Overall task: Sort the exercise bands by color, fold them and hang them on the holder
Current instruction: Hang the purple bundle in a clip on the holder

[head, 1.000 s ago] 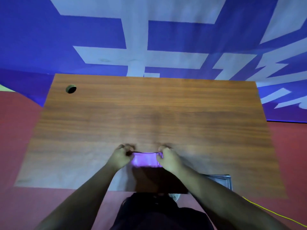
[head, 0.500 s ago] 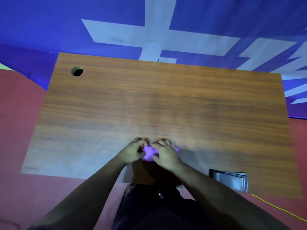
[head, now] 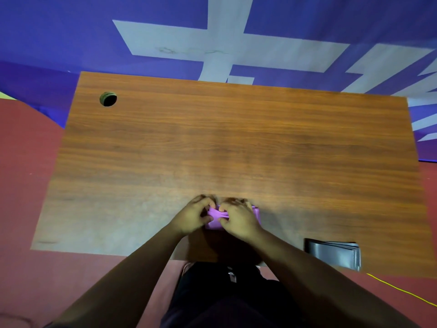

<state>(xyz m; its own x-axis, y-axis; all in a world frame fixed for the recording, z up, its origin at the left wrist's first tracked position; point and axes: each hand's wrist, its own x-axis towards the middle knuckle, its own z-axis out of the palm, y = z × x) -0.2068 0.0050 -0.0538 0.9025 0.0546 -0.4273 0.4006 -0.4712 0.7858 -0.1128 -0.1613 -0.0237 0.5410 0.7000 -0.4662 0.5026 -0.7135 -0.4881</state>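
Observation:
A purple exercise band (head: 214,217) lies folded small near the front edge of the wooden table (head: 236,147). My left hand (head: 192,215) pinches its left end. My right hand (head: 238,220) covers most of its right half, fingers curled over it; a strip of purple shows past the knuckles on the right. Both hands touch each other over the band. No holder is in view.
A stack of folded grey bands (head: 335,254) rests at the table's front right edge. A round cable hole (head: 108,99) sits in the far left corner. A yellow cord (head: 402,290) runs over the red floor at the right.
My hands came together from holding the band stretched flat between them, and the band is now folded into a smaller bundle. The camera view also shifted, showing the grey stack more fully.

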